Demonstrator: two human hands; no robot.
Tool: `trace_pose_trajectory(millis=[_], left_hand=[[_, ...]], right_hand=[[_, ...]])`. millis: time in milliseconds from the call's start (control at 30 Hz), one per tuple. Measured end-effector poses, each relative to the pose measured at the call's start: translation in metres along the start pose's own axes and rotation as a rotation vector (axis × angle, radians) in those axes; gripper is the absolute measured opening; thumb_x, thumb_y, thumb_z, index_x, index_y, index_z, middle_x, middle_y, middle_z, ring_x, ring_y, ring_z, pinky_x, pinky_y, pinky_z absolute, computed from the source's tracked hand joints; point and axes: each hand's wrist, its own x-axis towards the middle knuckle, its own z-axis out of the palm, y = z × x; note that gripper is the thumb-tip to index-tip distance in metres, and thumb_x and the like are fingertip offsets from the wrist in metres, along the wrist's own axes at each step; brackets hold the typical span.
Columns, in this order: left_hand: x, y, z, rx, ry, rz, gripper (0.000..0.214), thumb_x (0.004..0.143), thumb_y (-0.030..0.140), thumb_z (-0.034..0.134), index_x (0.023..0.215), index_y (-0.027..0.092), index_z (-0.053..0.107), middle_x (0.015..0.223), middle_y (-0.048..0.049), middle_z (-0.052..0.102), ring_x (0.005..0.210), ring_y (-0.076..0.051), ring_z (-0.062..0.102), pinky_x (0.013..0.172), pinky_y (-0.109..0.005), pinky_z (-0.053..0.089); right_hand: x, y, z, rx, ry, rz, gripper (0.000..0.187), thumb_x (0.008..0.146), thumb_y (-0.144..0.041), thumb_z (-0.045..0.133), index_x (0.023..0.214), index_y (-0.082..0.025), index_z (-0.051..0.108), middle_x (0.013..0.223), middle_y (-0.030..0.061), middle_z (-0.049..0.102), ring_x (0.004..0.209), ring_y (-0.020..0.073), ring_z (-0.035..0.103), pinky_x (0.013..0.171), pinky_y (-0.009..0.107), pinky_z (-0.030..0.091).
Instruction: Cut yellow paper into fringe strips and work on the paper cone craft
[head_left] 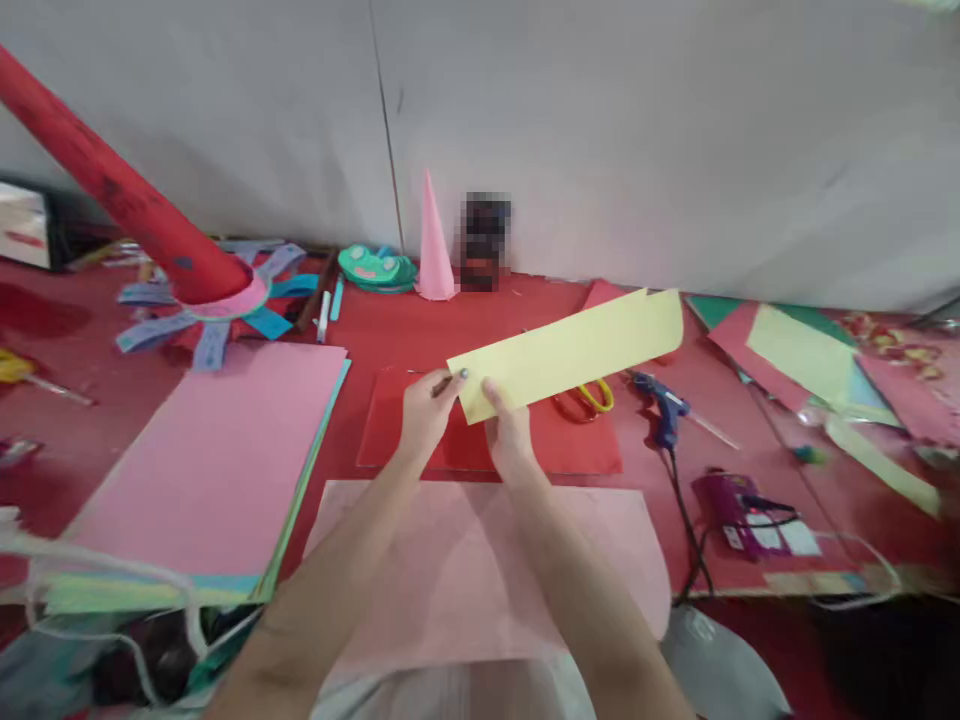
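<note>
A long strip of yellow paper (574, 345) is held up above the red table, slanting up to the right, its far end curling. My left hand (427, 410) is closed at the strip's left end, fingertips at its edge; a thin dark thing by those fingers is too small to name. With its thumb on top, my right hand (510, 430) grips the strip's lower edge near the same end. Partly hidden behind the strip lie scissors with yellow handles (598, 397). Under the hands is a red sheet (559, 450), and nearer my body a pink sheet (615, 560).
Left lies a stack of coloured paper (217, 440), below a red tube (142, 200) with a paper-strip base. A pink cone (433, 250) and green paper frog face (375, 268) stand by the wall. Right are a blue glue gun (666, 405), its cord, a purple box (731, 510) and paper scraps (802, 350).
</note>
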Motion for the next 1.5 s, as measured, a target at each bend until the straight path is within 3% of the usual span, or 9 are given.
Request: trace_pose_trajectory(millis=[200, 533, 1033, 1200, 1500], left_hand=[[0.001, -0.012, -0.001, -0.031, 0.010, -0.005, 0.032, 0.075, 0.047, 0.060, 0.066, 0.016, 0.061, 0.062, 0.0003, 0.057, 0.060, -0.012, 0.054, 0.057, -0.022, 0.043], [-0.006, -0.004, -0.003, -0.027, 0.008, -0.041, 0.034, 0.077, 0.047, 0.059, 0.060, 0.017, 0.056, 0.057, 0.0020, 0.048, 0.055, -0.010, 0.046, 0.053, -0.021, 0.039], [-0.004, -0.007, -0.004, -0.008, 0.015, -0.029, 0.036, 0.075, 0.050, 0.060, 0.062, 0.017, 0.059, 0.057, 0.0009, 0.053, 0.054, -0.011, 0.048, 0.050, -0.022, 0.038], [-0.005, -0.006, -0.004, -0.019, 0.018, -0.027, 0.036, 0.075, 0.050, 0.060, 0.063, 0.017, 0.061, 0.058, 0.0003, 0.055, 0.055, -0.012, 0.050, 0.051, -0.022, 0.039], [-0.004, -0.007, -0.003, -0.025, -0.003, -0.026, 0.036, 0.076, 0.051, 0.059, 0.062, 0.017, 0.058, 0.057, 0.0018, 0.049, 0.054, -0.010, 0.045, 0.051, -0.022, 0.036]], right_hand=[[-0.001, 0.004, -0.006, -0.042, -0.019, -0.004, 0.052, 0.065, -0.029, 0.076, 0.114, -0.018, 0.060, 0.118, 0.0057, 0.065, 0.110, 0.0237, 0.061, 0.097, 0.038, 0.049], [-0.006, 0.001, -0.008, -0.037, -0.057, 0.026, 0.053, 0.068, -0.028, 0.075, 0.117, -0.018, 0.059, 0.122, 0.0066, 0.063, 0.115, 0.0253, 0.057, 0.100, 0.041, 0.046], [-0.009, 0.002, -0.007, -0.048, -0.117, -0.007, 0.053, 0.071, -0.029, 0.072, 0.122, -0.019, 0.056, 0.123, 0.0062, 0.062, 0.114, 0.0241, 0.058, 0.101, 0.041, 0.046], [-0.009, 0.000, -0.005, -0.036, -0.084, 0.012, 0.053, 0.070, -0.028, 0.073, 0.120, -0.019, 0.056, 0.123, 0.0058, 0.062, 0.114, 0.0235, 0.058, 0.103, 0.041, 0.044], [-0.009, 0.002, -0.006, -0.042, -0.086, 0.017, 0.053, 0.071, -0.029, 0.072, 0.120, -0.020, 0.056, 0.123, 0.0050, 0.063, 0.115, 0.0231, 0.058, 0.102, 0.040, 0.045]])
